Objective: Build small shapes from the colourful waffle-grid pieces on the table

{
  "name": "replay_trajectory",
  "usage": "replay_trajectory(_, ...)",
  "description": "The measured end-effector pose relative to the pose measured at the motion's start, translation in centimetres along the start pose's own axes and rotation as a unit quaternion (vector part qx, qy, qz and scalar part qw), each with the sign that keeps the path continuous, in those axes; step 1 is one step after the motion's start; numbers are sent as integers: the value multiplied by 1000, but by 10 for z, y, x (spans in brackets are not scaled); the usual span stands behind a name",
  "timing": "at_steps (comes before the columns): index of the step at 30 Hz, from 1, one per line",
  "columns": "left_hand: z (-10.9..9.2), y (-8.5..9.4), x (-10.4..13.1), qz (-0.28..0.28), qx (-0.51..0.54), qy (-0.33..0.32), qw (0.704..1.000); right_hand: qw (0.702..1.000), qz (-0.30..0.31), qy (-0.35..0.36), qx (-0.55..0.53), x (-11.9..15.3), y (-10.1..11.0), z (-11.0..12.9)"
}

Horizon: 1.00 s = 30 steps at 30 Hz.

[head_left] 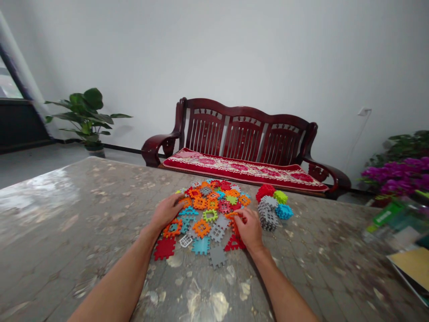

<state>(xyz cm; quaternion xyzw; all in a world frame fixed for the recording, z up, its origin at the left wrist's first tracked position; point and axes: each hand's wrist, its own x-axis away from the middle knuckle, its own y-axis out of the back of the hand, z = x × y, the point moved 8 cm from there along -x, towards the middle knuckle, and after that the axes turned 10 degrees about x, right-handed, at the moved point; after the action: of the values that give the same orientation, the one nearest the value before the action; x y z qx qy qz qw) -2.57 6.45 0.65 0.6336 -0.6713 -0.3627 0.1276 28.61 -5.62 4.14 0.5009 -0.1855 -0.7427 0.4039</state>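
A loose heap of toothed plastic building tiles point(212, 203) in orange, red, grey, blue and green lies in front of me on the table. My left hand point(166, 212) rests at the heap's left edge, fingers stretched out over orange tiles; its fingertips partly hide what they touch. At the right side, my right hand point(248, 227) pinches an orange tile point(231, 215) between thumb and fingers. Beneath that hand is a red triangular tile point(234, 243). Nearest to me lie a grey square tile point(217, 257), a light blue tile point(201, 245) and a red square tile point(165, 248).
Right of the heap stand sorted stacks: grey tiles point(268, 214), red tiles point(265, 192), blue tiles point(284, 211) and green tiles point(280, 197). The patterned table point(100, 232) reaches toward a wooden bench point(243, 134). Blurred boxes point(390, 219) and purple flowers point(398, 174) are at right.
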Motion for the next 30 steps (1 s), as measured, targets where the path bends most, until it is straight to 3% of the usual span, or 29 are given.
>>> replay_trajectory(6, 18, -1, -3, 4, 45, 45, 998, 995, -70, 8, -66, -2, 16, -3)
replay_trajectory(11, 24, 1, -4, -8, 112, 67, 991, 990, -67, -10, -127, 3, 32, -22)
replay_trajectory(18, 23, 4, -4, -18, 142, 68, 987, 996, -31, 50, -70, 33, 80, -59)
replay_trajectory(22, 25, 4, -2, -28, 165, 72, 983, 996, -82, -23, 21, 41, 110, -116)
replay_trajectory(25, 25, 6, 1, -39, 196, 88, 976, 987, -98, -101, 83, 43, 118, -154)
replay_trajectory(30, 20, 10, 4, -48, 223, 100, 968, 976, -29, -153, 150, 46, 108, -170)
